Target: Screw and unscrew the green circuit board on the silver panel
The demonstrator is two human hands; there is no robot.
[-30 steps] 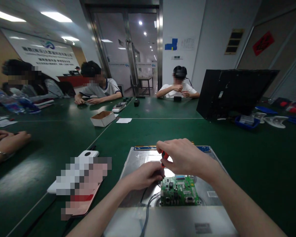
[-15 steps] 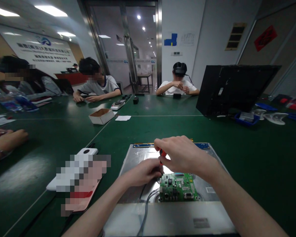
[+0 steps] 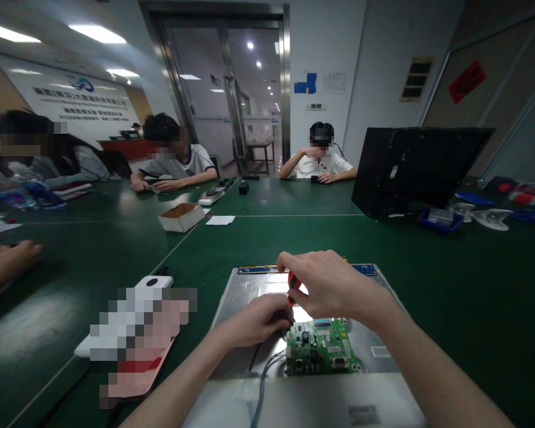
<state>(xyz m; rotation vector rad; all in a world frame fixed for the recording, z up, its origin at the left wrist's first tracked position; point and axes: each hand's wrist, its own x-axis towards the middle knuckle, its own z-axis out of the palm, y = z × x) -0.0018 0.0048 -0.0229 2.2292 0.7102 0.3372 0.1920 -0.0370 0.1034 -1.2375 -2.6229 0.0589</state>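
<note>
Screwdriver [image 3: 293, 283] with a red and black handle is standing nearly upright over the metal panel [image 3: 228, 304], just beyond the green circuit board [image 3: 321, 349], and I am gripping it in the bent fingers of my right hand [image 3: 332, 285]. My left hand [image 3: 262, 318] is curling close by the tool's lower end; its fingers are hiding the tip, so I cannot tell whether they are pinching anything. Through the head camera I am also watching the containers: a small white box [image 3: 189, 222] is sitting open on the green table [image 3: 472, 309], its brown inside showing, though I cannot tell what is lying at its bottom. Near the black monitor [image 3: 405, 172], a blue tray [image 3: 431, 225] is holding a greyish block [image 3: 441, 216].
</note>
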